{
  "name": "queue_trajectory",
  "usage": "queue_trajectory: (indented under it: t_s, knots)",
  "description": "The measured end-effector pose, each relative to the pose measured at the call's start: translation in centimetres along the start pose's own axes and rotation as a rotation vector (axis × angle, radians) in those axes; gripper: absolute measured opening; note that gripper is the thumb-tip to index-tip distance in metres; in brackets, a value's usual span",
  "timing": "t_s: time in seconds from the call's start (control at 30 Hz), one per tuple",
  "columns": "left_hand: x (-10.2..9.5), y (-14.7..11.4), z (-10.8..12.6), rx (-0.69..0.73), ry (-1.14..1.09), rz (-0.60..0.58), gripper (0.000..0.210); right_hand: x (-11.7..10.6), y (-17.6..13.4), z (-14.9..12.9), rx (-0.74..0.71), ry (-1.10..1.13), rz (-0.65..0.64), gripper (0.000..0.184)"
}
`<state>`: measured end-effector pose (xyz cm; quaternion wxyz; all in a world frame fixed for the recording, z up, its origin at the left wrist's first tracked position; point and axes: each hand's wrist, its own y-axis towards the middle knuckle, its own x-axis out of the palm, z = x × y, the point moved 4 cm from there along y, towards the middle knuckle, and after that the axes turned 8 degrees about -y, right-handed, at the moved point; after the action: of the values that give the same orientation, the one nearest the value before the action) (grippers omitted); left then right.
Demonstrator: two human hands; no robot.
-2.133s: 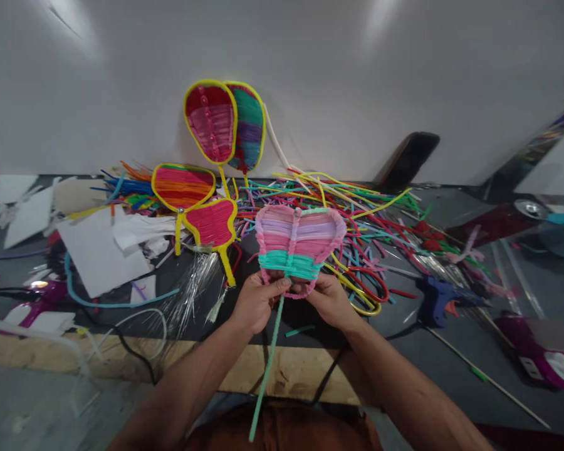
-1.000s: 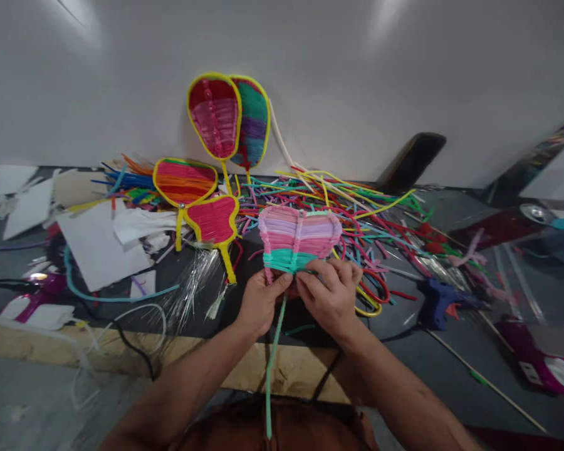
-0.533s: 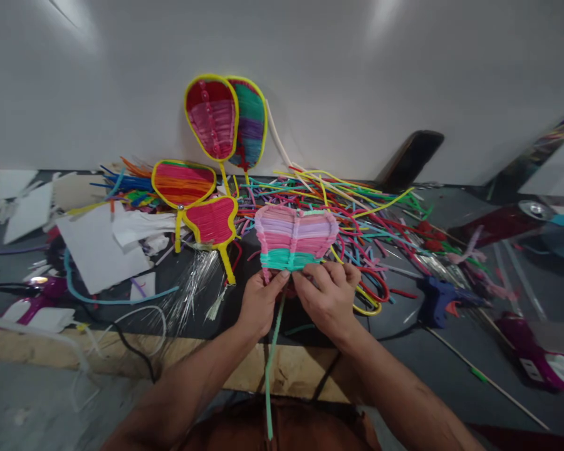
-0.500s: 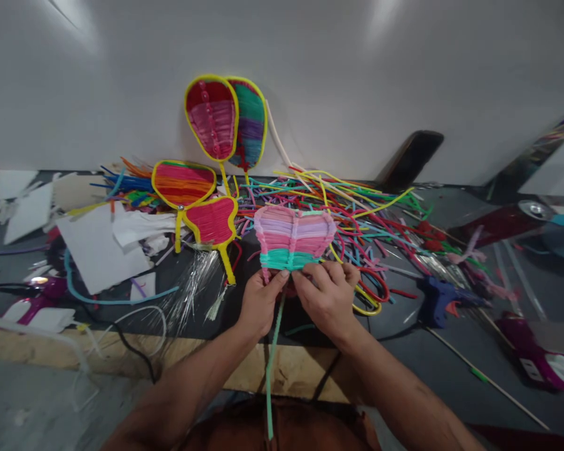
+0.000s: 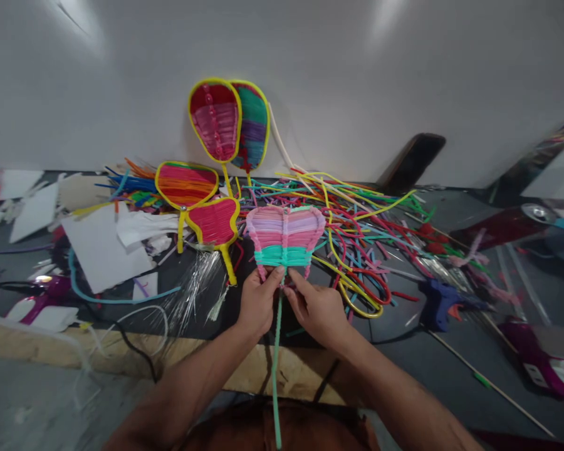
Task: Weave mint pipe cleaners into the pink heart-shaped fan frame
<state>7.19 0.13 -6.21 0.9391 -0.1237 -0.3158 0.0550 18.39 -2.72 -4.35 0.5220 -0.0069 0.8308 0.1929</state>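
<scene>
A fan-shaped piece woven from pipe cleaners [image 5: 286, 237], pink and lilac above with turquoise rows below, is held over the table's front. My left hand [image 5: 257, 304] grips its lower edge, thumb pressed at the central rib. From that rib a long light-green pipe cleaner [image 5: 277, 369] hangs down toward my lap. My right hand [image 5: 320, 310] is closed at the same spot, thumb and index finger at the top of the green strand. Its other fingers are curled under.
Finished yellow-rimmed fans [image 5: 215, 119] lean on the wall and lie to the left. Loose pipe cleaners [image 5: 357, 219] are heaped behind. On the right are a blue glue gun [image 5: 437, 304], a thin stick [image 5: 489, 382], a phone [image 5: 416, 163] and a can [image 5: 502, 225]. White paper [image 5: 106, 244] lies left.
The woven piece has shifted slightly left and turned flatter to me. My right hand has moved from its lower right edge to the central rib and the green strand.
</scene>
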Motion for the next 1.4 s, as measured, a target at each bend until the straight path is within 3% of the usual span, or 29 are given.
queue_trajectory:
  t_s: [0.1,0.27,0.43,0.67,0.83,1.13,1.27,1.4]
  knots:
    - [0.0,0.0,-0.1,-0.018,-0.027,-0.003,0.021,0.5,-0.2,0.5,0.102,0.188,-0.082,0.037]
    - [-0.1,0.1,0.1,-0.034,-0.038,0.033,0.022,0.0,-0.5,1.0,0.166,0.278,0.024,0.037]
    - [-0.1,0.1,-0.1,-0.011,-0.014,-0.006,0.019,0.3,-0.4,0.7,0.171,0.37,-0.053,0.042]
    - [-0.1,-0.1,-0.1,-0.076,-0.026,0.02,0.025,2.1,-0.3,0.7,0.404,1.124,-0.211,0.043]
    - [0.2,-0.2,0.0,-0.074,-0.03,-0.006,0.028,2.7,-0.5,0.9,0.493,1.352,-0.274,0.04]
    - [0.2,0.0,-0.3,-0.055,-0.019,-0.017,0.027,1.7,0.0,0.4,0.42,1.177,-0.216,0.043]
    - [0.3,0.2,-0.2,-0.026,-0.02,-0.076,0.024,1.1,-0.2,0.5,0.322,0.864,-0.152,0.042]
    - [0.0,0.5,0.2,-0.02,-0.007,-0.061,0.024,-0.2,-0.3,1.2,0.229,0.548,0.04,0.032]
